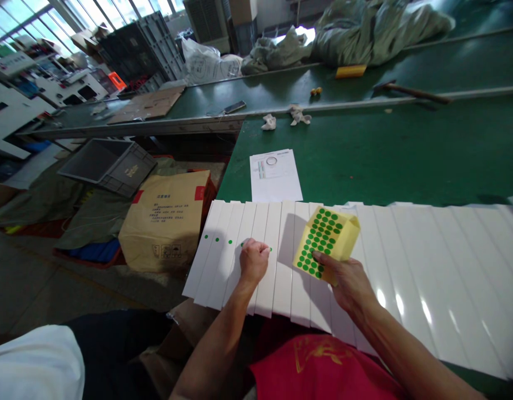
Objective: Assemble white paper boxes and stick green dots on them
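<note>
A row of flat white boxes lies side by side, overlapping, along the near edge of the green table. Small round green stickers mark several of the boxes at the left end. My left hand is closed and rests on the boxes among these dots; one dot shows just right of its fingertips. Whatever its fingers may hold is hidden. In my right hand is a folded yellow sheet of green round stickers, thumb on its front, held above the boxes.
A printed paper lies behind the boxes on the green table. Farther back are crumpled white scraps, a phone and a hammer. At left stand a cardboard carton and a grey crate. A person's white sleeve shows lower left.
</note>
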Demonstrator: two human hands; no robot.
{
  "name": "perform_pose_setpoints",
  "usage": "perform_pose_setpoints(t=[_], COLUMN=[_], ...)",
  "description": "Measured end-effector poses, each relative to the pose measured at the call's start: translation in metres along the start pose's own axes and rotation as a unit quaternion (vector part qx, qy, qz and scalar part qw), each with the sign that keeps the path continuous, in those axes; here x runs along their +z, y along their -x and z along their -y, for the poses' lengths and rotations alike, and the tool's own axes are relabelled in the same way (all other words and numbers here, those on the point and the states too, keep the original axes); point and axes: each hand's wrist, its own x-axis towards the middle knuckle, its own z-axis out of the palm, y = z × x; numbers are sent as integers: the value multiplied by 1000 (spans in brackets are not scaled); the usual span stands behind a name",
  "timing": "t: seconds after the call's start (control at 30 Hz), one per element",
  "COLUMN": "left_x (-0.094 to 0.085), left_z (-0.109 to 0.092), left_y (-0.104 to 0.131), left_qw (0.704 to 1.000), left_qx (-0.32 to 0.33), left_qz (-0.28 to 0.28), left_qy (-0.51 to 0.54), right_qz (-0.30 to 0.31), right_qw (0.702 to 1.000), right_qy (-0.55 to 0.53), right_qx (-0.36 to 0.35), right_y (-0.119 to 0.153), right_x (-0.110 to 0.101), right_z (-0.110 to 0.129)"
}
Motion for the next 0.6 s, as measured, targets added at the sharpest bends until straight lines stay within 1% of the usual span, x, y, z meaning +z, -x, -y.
perform_pose_setpoints(t=[0.13,0.27,0.3,0.33,0.37,0.43,0.47,0.53,0.57,0.6], left_x=[2,-4,-5,-5,-4,1,4,11,13,14], left_z=[-2,-9,-12,-15,-19,-28,-34,-45,-50,-54], left_y=[4,11,11,12,11,9,7,3,2,0], left_qw=[999,994,995,996,998,988,975,941,924,914], left_qx=[14,17,18,20,21,12,0,-26,-32,-33], left_qz=[-15,-88,-93,-82,-57,12,47,108,132,143], left_qy=[-31,-57,-42,-11,36,155,215,320,357,379], right_qz=[12,30,31,31,31,36,43,69,89,111], right_qw=[1000,999,999,999,999,999,999,998,996,993], right_qy=[-6,-2,-3,-3,-2,0,3,14,21,31], right_qx=[-7,-15,-16,-17,-18,-16,-14,-4,1,6], right_y=[-1,-2,-1,-1,-1,1,2,4,4,5], right_x=[-1,-2,-2,-1,-1,2,3,4,3,2], right_z=[-1,-2,-2,-3,-3,-5,-7,-9,-10,-9])
